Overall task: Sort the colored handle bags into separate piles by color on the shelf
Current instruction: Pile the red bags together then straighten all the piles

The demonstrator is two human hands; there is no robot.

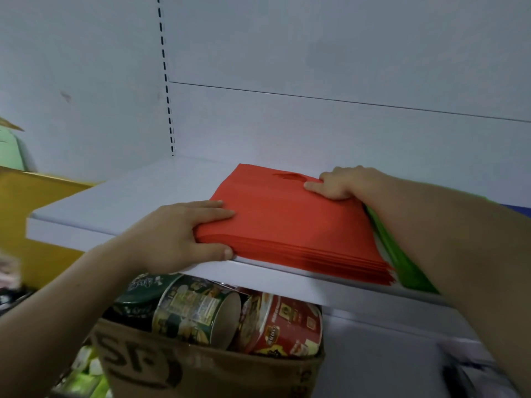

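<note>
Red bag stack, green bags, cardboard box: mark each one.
red bag stack (287, 225): head view, middle of its top face.
green bags (402, 264): head view, strip showing beside the red stack.
cardboard box (201, 374): head view, its front wall.

Dim, even indoor light, soft shadow under the shelf (115, 202), wide-angle bending at edges, blurred lower corners

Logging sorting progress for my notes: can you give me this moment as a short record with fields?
red bag stack: lying flat on the white shelf
left hand: grips stack's near left corner
right hand: holds stack's far right edge
green bags: right of the stack, partly under the forearm
below shelf: cardboard box holding round tubs
</note>
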